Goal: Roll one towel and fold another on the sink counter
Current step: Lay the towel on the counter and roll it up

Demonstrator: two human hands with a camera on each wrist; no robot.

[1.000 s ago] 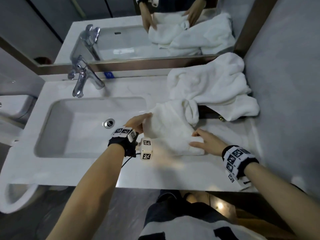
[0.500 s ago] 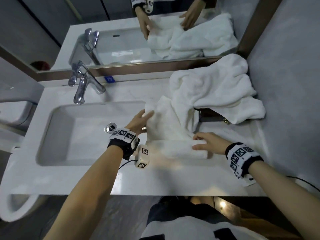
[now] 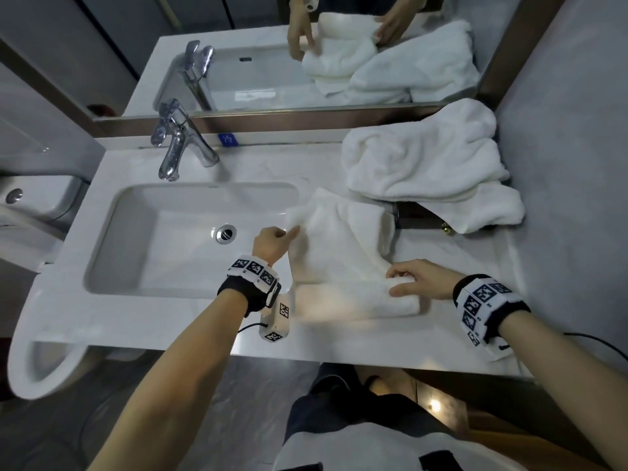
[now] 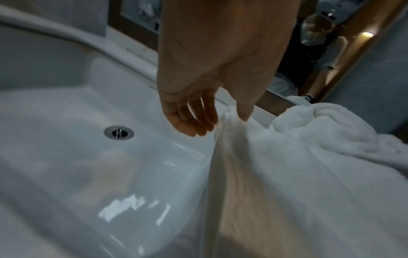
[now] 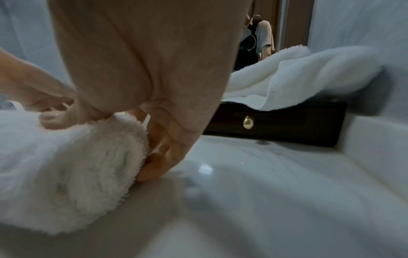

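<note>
A white hand towel lies on the marble surface just right of the sink basin. Its near end is wound into a roll that runs left to right along the front of the surface; the rest spreads flat away from the roll toward the mirror, one corner reaching over the basin's edge.

The right hand sits on the right end of the roll. In the right wrist view its thumb lies on top of the roll and its fingers curl down round the end, their tips touching the surface, so the roll is clamped between them.

The left hand is at the towel's left edge, above the basin rim and near the drain. In the left wrist view the thumb touches a raised fold of the edge while the other fingers hang loosely curled and slightly apart beside it; whether the edge is truly pinched is hard to make out, as the forefinger is hidden.

A second, larger white towel sits crumpled at the back right corner, draped over a dark wooden drawer box with a brass knob. It lies just behind the flat part of the hand towel. A chrome faucet stands behind the basin.
</note>
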